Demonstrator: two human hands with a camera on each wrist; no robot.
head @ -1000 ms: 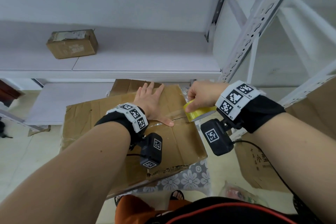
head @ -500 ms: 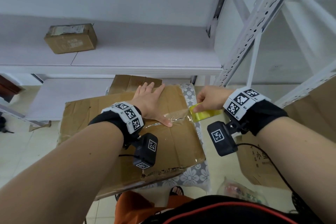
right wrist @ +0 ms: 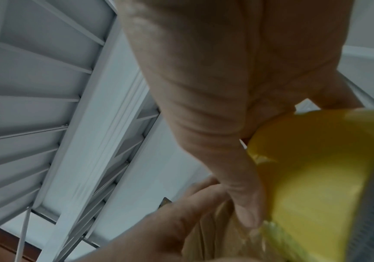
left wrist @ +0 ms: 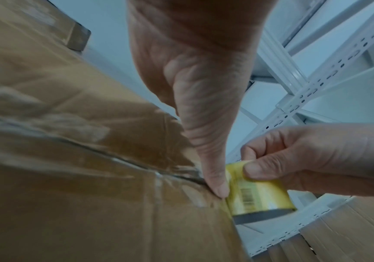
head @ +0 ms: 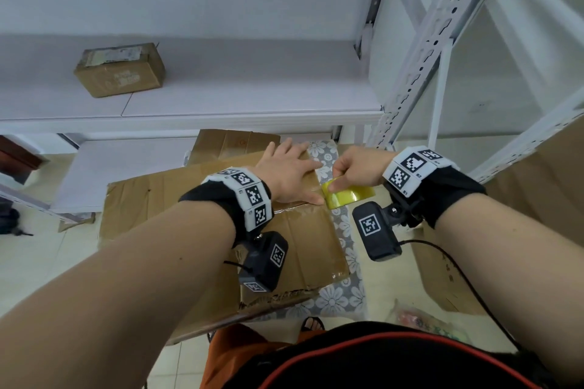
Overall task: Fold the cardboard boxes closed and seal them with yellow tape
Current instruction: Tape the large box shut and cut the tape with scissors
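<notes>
A large flattened-top cardboard box [head: 303, 240] lies in front of me with its two flaps meeting at a centre seam [left wrist: 123, 161]. My left hand [head: 289, 175] lies flat on the box near its right edge, fingers spread, the thumb [left wrist: 215, 179] pressing the seam's end. My right hand [head: 357, 169] grips a roll of yellow tape [head: 347, 196] just off the box's right edge, thumb [left wrist: 258, 170] on the roll's outer face. The roll [left wrist: 258, 195] touches the box corner beside the left thumb. In the right wrist view the yellow roll [right wrist: 316, 177] fills the lower right.
White metal shelving [head: 221, 101] stands ahead, a small taped cardboard box [head: 120, 69] on its shelf. A slotted upright post [head: 420, 69] rises at right. More cardboard [head: 537, 186] leans at right. A floral cloth [head: 341, 294] lies under the box. Another folded box [head: 234, 142] sits behind.
The right hand drew the roll to the right past the box edge, then came back against the corner. The left hand slid right along the seam toward the box's right edge.
</notes>
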